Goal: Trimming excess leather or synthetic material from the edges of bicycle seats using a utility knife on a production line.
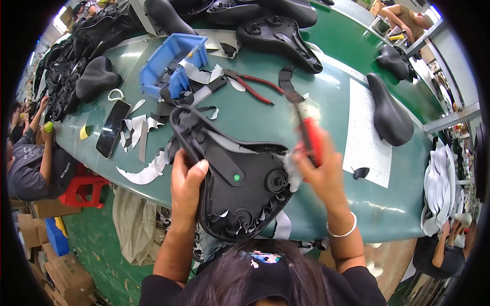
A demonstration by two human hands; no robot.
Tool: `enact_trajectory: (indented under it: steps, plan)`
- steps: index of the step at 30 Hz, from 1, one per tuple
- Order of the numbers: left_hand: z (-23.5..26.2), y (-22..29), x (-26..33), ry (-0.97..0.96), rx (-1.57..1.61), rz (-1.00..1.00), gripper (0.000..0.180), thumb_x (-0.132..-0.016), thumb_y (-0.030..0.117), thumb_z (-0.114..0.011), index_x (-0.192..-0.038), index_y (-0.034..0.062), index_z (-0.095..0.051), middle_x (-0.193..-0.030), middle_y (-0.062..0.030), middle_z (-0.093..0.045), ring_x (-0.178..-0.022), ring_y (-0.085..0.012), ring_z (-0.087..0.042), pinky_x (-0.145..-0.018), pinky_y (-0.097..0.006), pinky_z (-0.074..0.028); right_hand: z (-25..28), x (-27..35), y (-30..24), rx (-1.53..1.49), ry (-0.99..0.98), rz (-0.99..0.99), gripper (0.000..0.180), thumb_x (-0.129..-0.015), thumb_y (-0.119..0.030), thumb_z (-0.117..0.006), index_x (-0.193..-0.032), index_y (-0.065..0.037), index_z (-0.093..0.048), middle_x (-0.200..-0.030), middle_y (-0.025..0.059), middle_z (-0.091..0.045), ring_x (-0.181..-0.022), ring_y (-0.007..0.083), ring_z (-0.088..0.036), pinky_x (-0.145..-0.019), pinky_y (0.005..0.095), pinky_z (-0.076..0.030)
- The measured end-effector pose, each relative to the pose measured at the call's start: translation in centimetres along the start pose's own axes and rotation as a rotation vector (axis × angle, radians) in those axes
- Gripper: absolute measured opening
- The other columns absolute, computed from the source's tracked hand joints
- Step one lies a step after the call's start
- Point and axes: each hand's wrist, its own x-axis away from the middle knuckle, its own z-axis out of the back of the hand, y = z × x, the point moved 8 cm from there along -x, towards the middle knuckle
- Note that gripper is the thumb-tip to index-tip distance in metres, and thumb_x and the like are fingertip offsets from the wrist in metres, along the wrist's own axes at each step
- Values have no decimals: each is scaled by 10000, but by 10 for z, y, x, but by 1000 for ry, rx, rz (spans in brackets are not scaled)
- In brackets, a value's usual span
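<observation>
Here, my left hand (185, 186) grips the saddle (242, 191) lying rightward, nose away; my right hand (324, 176) clasps a red tool (312, 138).

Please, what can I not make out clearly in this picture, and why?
In the head view:
Red-handled tool in the right hand: motion-blurred, exact shape unclear.
Pale scrap beside that hand: also blurred.
Black saddle: its outer face is hidden behind the underside.
Blue bin: its wall and upper pieces hide what lies beneath.
Paper sheet: print too small to read.
</observation>
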Motion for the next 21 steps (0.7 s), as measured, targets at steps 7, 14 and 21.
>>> enact_trajectory:
  steps: [7, 14, 21]
  plan:
    - [-78, 54, 13, -174, -990, -709, 502, -702, 209, -728, -1106, 41, -481, -1044, -121, -493, -930, -291, -501, -803, -388, -408, 25, 9, 23, -450, 114, -473, 495, -799, -49, -653, -1258, -16, -470, -874, 28, -587, -705, 94, -574, -641, 234, -490]
    - [-130, 25, -31, -563, -998, -667, 253, -877, 208, -574, -694, 36, -545, -615, -109, -475, -616, -289, -474, -604, -356, -356, 43, 44, 31, -49, -43, -233, 568, -793, -62, -693, -1318, -94, -482, -914, 120, -652, -739, 195, -646, -662, 279, -519]
    - [-125, 26, -48, -490, -643, -322, 303, -896, 204, -563, -653, 26, -536, -641, -135, -508, -614, -268, -506, -623, -380, -373, 22, 41, 12, 526, -355, -141, 592, -780, -59, -632, -1342, -171, -484, -670, 85, -550, -543, 249, -570, -482, 368, -447]
